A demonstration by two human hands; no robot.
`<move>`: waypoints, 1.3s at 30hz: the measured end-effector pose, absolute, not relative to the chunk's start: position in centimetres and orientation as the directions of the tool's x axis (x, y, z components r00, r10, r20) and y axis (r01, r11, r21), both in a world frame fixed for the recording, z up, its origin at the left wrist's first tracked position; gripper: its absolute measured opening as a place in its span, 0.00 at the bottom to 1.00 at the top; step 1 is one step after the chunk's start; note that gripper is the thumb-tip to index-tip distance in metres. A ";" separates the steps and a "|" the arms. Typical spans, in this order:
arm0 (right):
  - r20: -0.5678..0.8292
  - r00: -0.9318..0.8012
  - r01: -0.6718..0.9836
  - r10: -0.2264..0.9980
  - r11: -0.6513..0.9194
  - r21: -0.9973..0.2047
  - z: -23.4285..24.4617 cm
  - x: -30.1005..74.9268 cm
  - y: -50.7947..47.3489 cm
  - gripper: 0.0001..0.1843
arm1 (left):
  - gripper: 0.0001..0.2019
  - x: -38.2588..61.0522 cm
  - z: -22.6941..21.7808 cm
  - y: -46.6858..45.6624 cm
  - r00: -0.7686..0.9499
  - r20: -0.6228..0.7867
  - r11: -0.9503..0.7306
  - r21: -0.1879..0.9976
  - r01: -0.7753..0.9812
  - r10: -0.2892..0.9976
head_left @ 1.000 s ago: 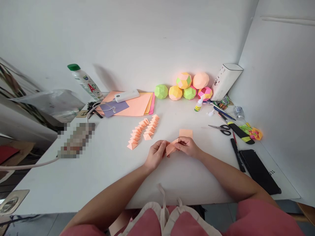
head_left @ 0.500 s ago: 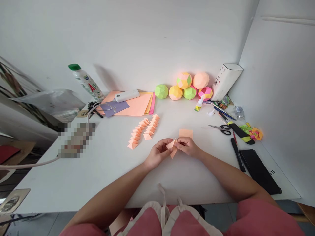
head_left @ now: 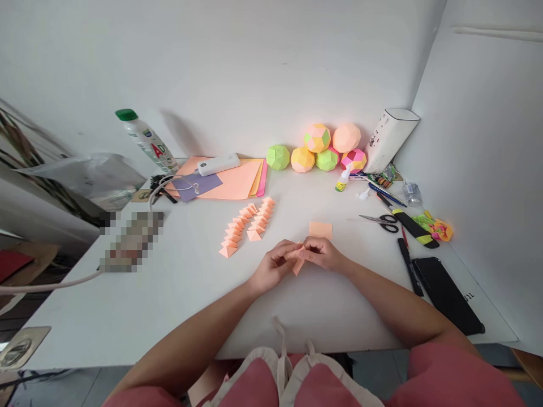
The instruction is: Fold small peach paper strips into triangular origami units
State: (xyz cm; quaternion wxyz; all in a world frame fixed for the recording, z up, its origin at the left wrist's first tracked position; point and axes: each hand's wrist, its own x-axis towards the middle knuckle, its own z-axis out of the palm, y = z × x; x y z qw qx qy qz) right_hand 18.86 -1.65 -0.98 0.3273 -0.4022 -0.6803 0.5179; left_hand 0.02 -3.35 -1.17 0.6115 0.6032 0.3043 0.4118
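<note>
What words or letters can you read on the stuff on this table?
"AD" in red: label of the white plastic bottle with green cap; smaller print too blurred.
White upright box by the wall: marks too small to read.
Folded peach paper piece held by left hand and right hand: no writing.

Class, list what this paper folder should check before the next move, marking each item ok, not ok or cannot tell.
1. Left hand and right hand both pinch the peach paper piece: ok.
2. Its creases aligned: fingers hide them, cannot tell.
3. Spare peach square lies flat just beyond the hands: ok.
4. Folded units sit in two rows, apart from the hands: ok.
5. Scissors lie apart from the right hand: ok.
</note>
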 end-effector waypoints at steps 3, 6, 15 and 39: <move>0.014 -0.470 0.178 0.882 0.111 -0.978 -1.3 19.0 -1.5 0.15 | 0.15 0.0 -1.4 -3.3 0.448 0.117 -0.053 0.987 -0.153 0.886; 0.028 -0.460 0.160 0.888 0.114 -0.981 -1.5 19.1 -1.4 0.14 | 0.15 0.1 -1.6 -3.3 0.424 0.077 -0.012 0.988 -0.154 0.903; 0.061 -0.383 0.129 0.922 0.119 -0.985 -1.9 19.2 -1.4 0.12 | 0.16 0.4 -1.5 -3.5 0.327 -0.054 0.094 0.990 -0.109 0.943; -0.007 -0.338 0.076 0.941 0.020 -0.997 -1.7 19.1 -1.4 0.11 | 0.15 0.5 -1.1 -3.9 0.371 0.023 -0.101 0.976 0.192 0.928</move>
